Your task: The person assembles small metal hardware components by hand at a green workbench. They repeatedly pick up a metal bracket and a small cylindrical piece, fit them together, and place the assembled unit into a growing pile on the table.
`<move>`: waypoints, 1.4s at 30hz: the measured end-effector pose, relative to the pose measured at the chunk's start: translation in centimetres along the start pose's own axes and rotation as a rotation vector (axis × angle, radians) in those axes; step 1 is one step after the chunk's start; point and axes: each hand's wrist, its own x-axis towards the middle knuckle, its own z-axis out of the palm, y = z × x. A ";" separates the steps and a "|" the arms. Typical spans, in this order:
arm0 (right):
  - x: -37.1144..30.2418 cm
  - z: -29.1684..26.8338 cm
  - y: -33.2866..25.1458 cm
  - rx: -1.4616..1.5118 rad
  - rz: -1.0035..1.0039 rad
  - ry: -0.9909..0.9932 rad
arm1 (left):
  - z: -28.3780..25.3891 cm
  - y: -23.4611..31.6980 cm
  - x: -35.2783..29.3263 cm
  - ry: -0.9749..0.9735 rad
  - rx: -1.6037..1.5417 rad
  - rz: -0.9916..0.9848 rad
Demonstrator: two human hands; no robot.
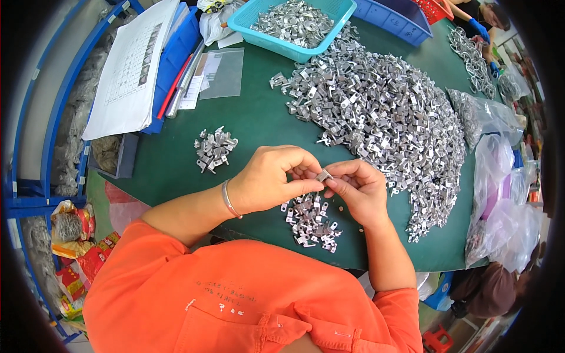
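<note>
Between my two hands, over the green table (259, 126), is one small silvery metal bracket (323, 175). My left hand (272, 176) pinches it from the left with thumb and fingertips. From the other side, the thumb and fingers of my right hand (360, 187) close on the same piece. Just below my hands lies a small heap of similar metal brackets (312, 222). A second small heap (215, 149) sits left of my left hand. Beyond my right hand spreads a large pile of these brackets (382, 106).
A turquoise basket (238, 22) of metal parts stands at the far side, beside a blue bin (394, 22). Papers (120, 82) rest on a blue tray at left. Plastic bags (500, 200) line the right edge. A gloved co-worker's hand (479, 28) is at far right.
</note>
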 end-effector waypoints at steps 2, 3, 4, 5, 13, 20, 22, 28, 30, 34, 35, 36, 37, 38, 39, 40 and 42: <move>-0.1 0.1 -0.2 0.039 0.052 -0.007 | 0.1 -0.2 -0.1 0.017 -0.002 0.041; -0.2 0.2 -0.6 0.074 0.077 -0.012 | 0.1 -0.2 0.0 0.034 0.039 0.093; -0.3 0.3 -0.8 0.107 0.100 -0.016 | 0.0 -0.3 0.1 0.051 0.079 0.148; -0.3 0.2 -0.7 -0.007 0.021 -0.054 | 0.0 -0.3 0.2 0.067 0.119 0.203; 0.5 -1.0 -3.3 -1.017 -0.410 -0.122 | -0.1 -2.3 -0.3 -0.296 0.333 0.401; 4.6 -2.2 -2.4 -1.414 -0.556 0.228 | 0.1 -3.0 -0.1 -0.238 0.321 0.321; 4.0 -1.9 -2.6 -1.184 -0.437 0.259 | 0.0 -2.9 -0.1 -0.214 0.320 0.307; 1.3 -0.5 -0.8 -0.171 0.009 0.109 | 1.0 -2.3 0.3 -0.003 -0.250 -0.119; 1.4 -0.6 -0.2 -0.112 0.049 0.074 | 1.2 -3.2 0.4 -0.004 -0.242 -0.134; 1.3 -0.5 0.2 -0.073 0.088 0.051 | 1.0 -3.1 0.6 -0.073 -0.353 -0.254; 1.2 -0.5 0.3 -0.072 0.090 0.052 | 0.9 -2.9 0.6 -0.079 -0.355 -0.265; 1.2 -0.5 0.3 -0.064 0.088 0.048 | 0.8 -2.9 0.6 -0.086 -0.356 -0.276; 1.1 -0.6 0.4 -0.055 0.087 0.040 | 0.7 -2.8 0.5 -0.089 -0.357 -0.288; 1.1 -0.6 0.5 -0.046 0.085 0.032 | 0.6 -2.7 0.5 -0.086 -0.355 -0.268; 1.1 -0.7 0.5 -0.040 0.087 0.021 | 0.6 -2.6 0.4 -0.083 -0.354 -0.249; 1.0 -0.7 0.4 -0.036 0.089 0.011 | 0.6 -2.5 0.4 -0.082 -0.354 -0.228; 0.9 -0.7 0.2 -0.081 0.054 0.002 | 0.6 -2.1 0.3 -0.066 -0.432 -0.246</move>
